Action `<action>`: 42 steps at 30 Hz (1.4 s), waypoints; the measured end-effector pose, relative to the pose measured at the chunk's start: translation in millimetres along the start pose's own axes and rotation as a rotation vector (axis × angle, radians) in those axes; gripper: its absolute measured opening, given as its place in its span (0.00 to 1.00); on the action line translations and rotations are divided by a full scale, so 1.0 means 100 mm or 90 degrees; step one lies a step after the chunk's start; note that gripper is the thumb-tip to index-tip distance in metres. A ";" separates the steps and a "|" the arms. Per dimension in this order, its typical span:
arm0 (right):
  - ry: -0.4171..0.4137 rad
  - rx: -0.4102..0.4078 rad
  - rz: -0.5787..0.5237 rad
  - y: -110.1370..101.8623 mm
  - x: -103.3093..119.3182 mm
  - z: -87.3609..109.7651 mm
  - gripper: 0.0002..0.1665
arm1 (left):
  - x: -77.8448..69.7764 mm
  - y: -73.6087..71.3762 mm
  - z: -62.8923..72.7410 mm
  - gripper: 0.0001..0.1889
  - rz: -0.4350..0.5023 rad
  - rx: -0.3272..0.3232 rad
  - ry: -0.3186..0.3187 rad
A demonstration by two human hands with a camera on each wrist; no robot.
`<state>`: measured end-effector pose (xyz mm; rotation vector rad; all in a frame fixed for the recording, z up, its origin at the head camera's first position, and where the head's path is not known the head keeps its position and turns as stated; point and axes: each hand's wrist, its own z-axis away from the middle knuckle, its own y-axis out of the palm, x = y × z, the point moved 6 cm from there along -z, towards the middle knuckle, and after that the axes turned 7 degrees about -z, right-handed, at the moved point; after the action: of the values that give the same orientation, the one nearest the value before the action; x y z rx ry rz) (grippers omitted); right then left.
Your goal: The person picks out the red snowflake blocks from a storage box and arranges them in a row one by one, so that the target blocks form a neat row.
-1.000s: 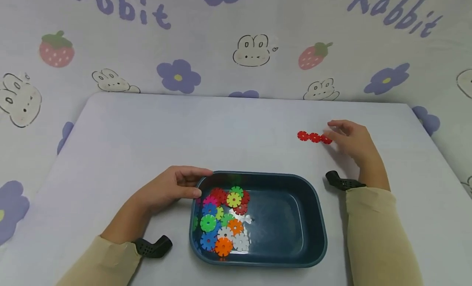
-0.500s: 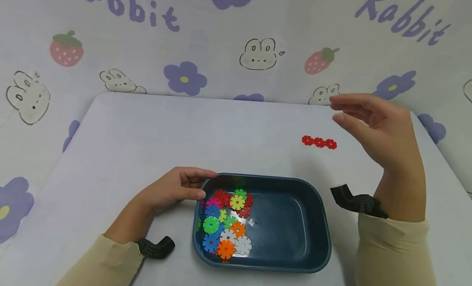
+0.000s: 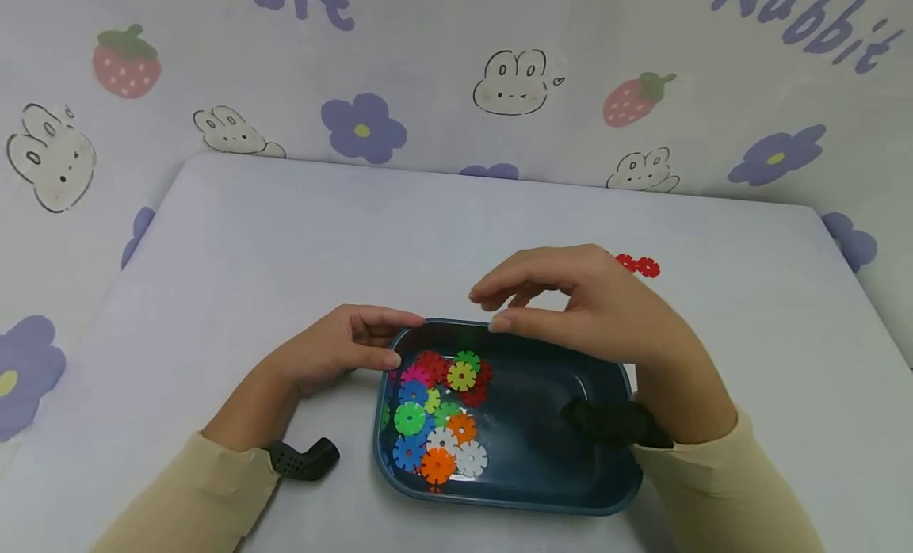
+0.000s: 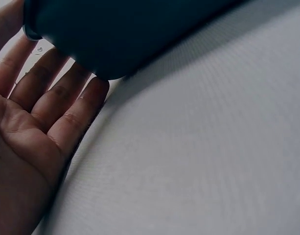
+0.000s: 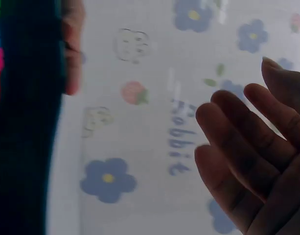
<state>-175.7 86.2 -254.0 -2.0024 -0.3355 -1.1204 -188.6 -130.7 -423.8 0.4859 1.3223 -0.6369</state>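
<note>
My left hand [image 3: 335, 351] holds the back-left corner of a dark teal plastic tray [image 3: 528, 501], thumb at the rim; in the left wrist view its fingers [image 4: 66, 117] lie against the outer wall. Several coloured snowflake building discs [image 3: 435, 414] are heaped in the tray's left half. Over the tray's back-right part hovers my right hand [image 3: 592, 307], fingers apart from the thumb and nothing between them. In the right wrist view those fingers [image 5: 247, 147] are loosely bent. Behind it, a row of joined red snowflake discs [image 3: 647, 267] lies on the table, its left end hidden by the hand.
The white table [image 3: 321, 228] reaches back to a curtain-like sheet [image 3: 428, 70] printed with rabbits, strawberries and purple flowers. Black wrist devices [image 3: 307, 460] stick out from both sleeves; the right one passes over the tray.
My right hand has left the red disc row, risen, then swung left and nearer, over the tray. The row stays on the table. My left hand keeps its place at the tray corner.
</note>
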 end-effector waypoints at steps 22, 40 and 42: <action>0.257 0.303 0.297 1.09 -0.77 -0.18 0.22 | -0.01 -0.01 -0.01 0.27 0.024 0.007 0.013; 0.201 0.302 0.285 1.19 -0.80 -0.18 0.21 | -0.01 -0.01 -0.01 0.28 0.016 0.011 0.018; 0.201 0.302 0.268 1.19 -0.82 -0.18 0.21 | -0.02 0.00 -0.01 0.28 0.022 0.011 0.017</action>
<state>-166.4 7.7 -375.8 -1.3701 -0.0052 -0.9570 -189.8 -130.0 -421.8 0.5320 1.3312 -0.6161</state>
